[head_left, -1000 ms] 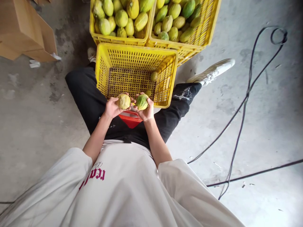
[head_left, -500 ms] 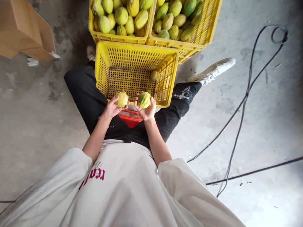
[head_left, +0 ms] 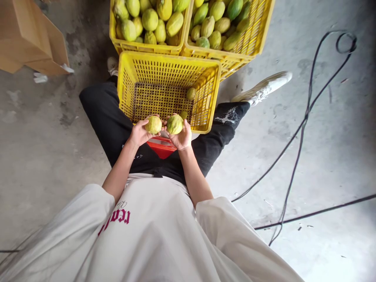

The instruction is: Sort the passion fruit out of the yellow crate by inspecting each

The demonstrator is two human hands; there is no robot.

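My left hand (head_left: 140,134) is closed round a pale yellow-green fruit (head_left: 153,124). My right hand (head_left: 182,138) grips a greener fruit (head_left: 175,124) of the same kind. Both fruits are held side by side, almost touching, over the near rim of a yellow plastic crate (head_left: 129,84) that stands between my legs. Two small fruits lie in this crate, one at its right wall (head_left: 191,93) and one near my right hand (head_left: 183,114).
Two more yellow crates (head_left: 147,47) (head_left: 258,31) behind hold several green and yellow fruits. A red object (head_left: 161,145) sits under my hands. A cardboard box (head_left: 29,37) lies at the left, black cables (head_left: 302,129) run over the concrete floor at the right.
The fruits have been turned in my hands and brought a little closer together. The right fruit now shows a yellower side. The crates have not moved.
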